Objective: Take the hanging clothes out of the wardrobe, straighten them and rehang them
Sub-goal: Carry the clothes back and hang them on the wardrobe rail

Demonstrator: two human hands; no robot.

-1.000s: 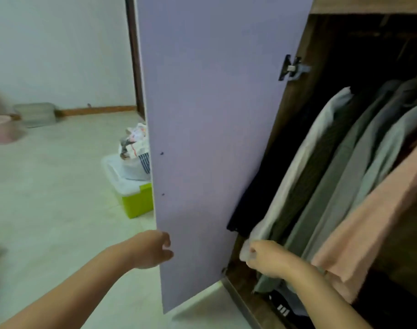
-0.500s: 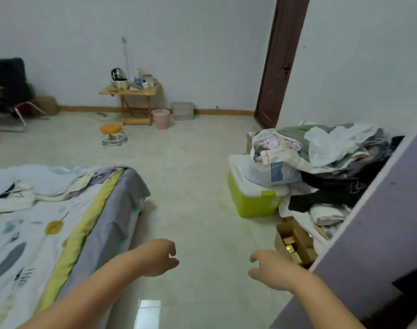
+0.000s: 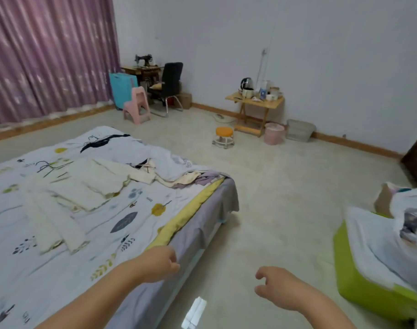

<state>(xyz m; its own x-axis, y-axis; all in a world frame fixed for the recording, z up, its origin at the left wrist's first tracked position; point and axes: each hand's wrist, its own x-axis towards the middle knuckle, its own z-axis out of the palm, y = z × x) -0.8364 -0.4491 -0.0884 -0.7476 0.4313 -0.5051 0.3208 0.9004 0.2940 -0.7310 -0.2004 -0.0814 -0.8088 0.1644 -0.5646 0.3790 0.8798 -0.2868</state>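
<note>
Presently: left hand (image 3: pixel 158 265) and right hand (image 3: pixel 277 287), both loosely curled, empty; cream garment (image 3: pixel 83 186) lies flat on bed (image 3: pixel 198 224) ahead-left, likely awaiting straightening.

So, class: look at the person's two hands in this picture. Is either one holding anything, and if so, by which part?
Nothing is held. The left hand and the right hand both hang with loosely curled, empty fingers, near the edge of the bed.

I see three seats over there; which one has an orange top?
The small round stool out on the open floor beside the wooden folding table. The pink plastic chair and black office chair stand further left.
</note>
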